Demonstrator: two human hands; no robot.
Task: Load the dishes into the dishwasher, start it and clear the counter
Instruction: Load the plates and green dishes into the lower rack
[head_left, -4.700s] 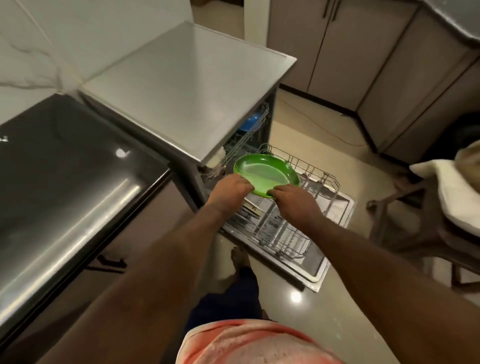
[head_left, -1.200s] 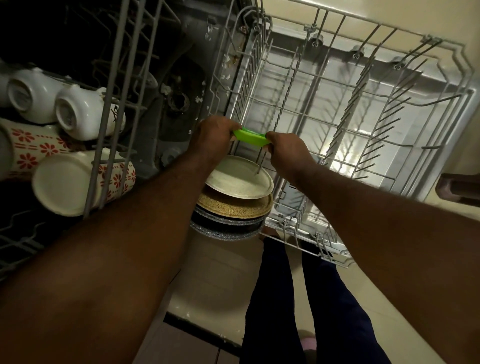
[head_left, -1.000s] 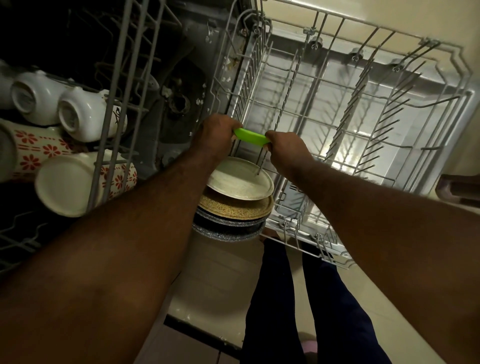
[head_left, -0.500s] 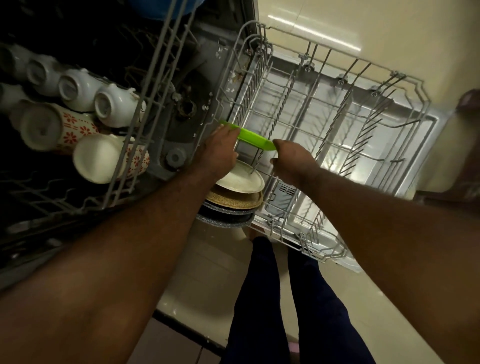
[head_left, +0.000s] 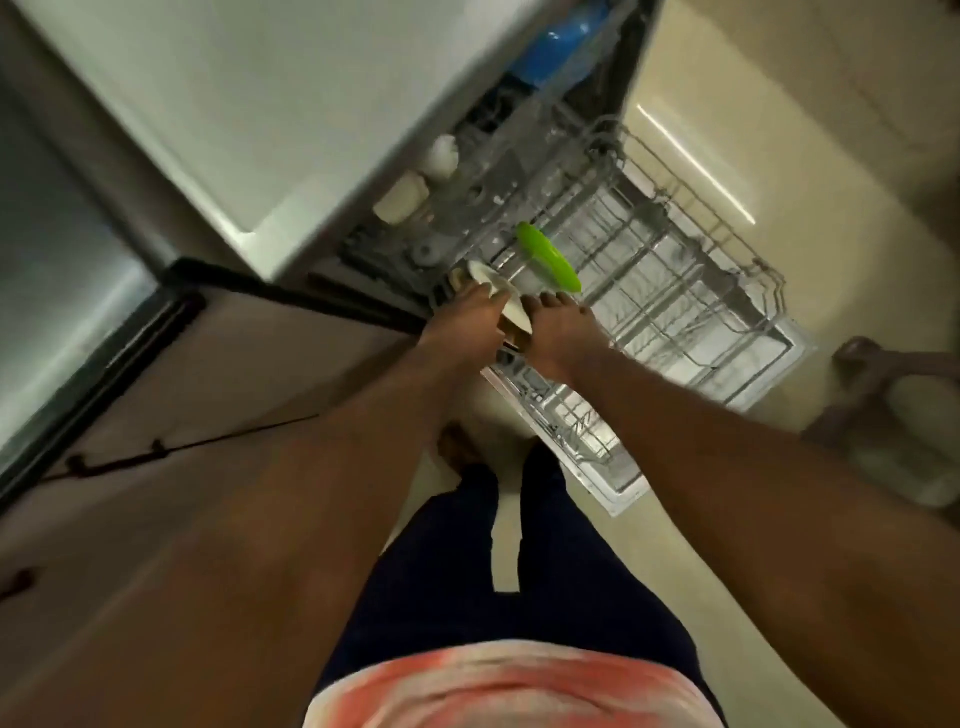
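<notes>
green plate (head_left: 548, 257), look: bright lime green and round. We see it nearly edge-on, as a narrow slanted band. We read no pattern on it through the blur.
green plate, place: it stands tilted on its edge among the tines of the lower rack (head_left: 691, 291). It is at the rack's inner end, close to the mouth of the dishwasher (head_left: 249, 104).
green plate vs hands: it lies just beyond both sets of fingertips and is nearer the right hand. As far as we can see, neither hand touches it.
left hand (head_left: 465, 325): it lies against the left face of a cream plate (head_left: 501, 299), with the fingers reaching along it. The frame is motion-blurred, so we cannot tell whether they curl round the plate.
right hand (head_left: 558, 332): it is at the right edge of the same cream plate, fingertips pointing toward the green plate. We cannot tell whether it grips.
cream plate: it stands on edge between the two hands, at the near left corner of the lower rack, just beside the green plate.
lower rack: grey wire, drawn out over the open door.
upper rack (head_left: 519, 135): it holds white cups (head_left: 441, 153), with a blue item (head_left: 556, 47) deeper inside. Both are blurred.
counter (head_left: 62, 249): dark and glossy, to the left of the dishwasher.
floor (head_left: 701, 130): pale beige with streaks of glare.
chair (head_left: 893, 395): dark frame at the right edge, well apart from the rack.
</notes>
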